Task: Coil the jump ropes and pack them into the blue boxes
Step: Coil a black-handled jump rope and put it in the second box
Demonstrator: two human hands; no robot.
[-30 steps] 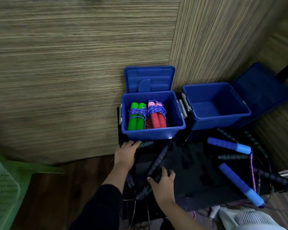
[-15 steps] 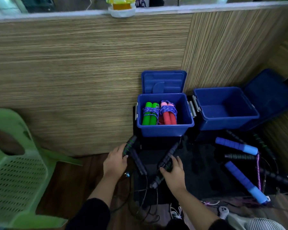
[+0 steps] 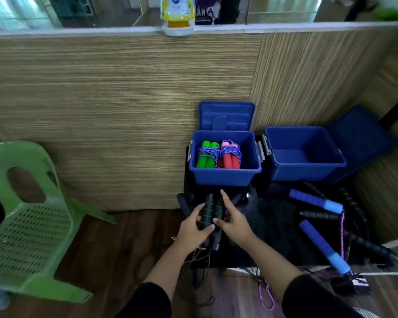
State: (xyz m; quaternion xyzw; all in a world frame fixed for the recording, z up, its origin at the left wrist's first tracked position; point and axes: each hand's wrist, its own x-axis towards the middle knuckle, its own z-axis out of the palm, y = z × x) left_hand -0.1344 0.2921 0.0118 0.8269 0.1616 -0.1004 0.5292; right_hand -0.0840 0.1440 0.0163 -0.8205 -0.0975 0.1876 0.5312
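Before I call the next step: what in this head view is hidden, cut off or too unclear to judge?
- Black handles: the left hand and right hand cover their lower parts; the right hand's grip is unclear.
- Their cord below the hands: thin, dark against the dark mat, so any coiling is unreadable.
- Left blue box: its front wall hides the lower ends of the green bundle and red bundle.
- Right box lid: dark and blurred.

Left hand (image 3: 191,228) gripping black jump-rope handles (image 3: 209,212), right hand (image 3: 234,222) touching them with index extended, left blue box (image 3: 225,175) holding green (image 3: 206,157) and red (image 3: 231,156) coiled ropes, right blue box (image 3: 305,172) beside it, green chair (image 3: 30,216) left
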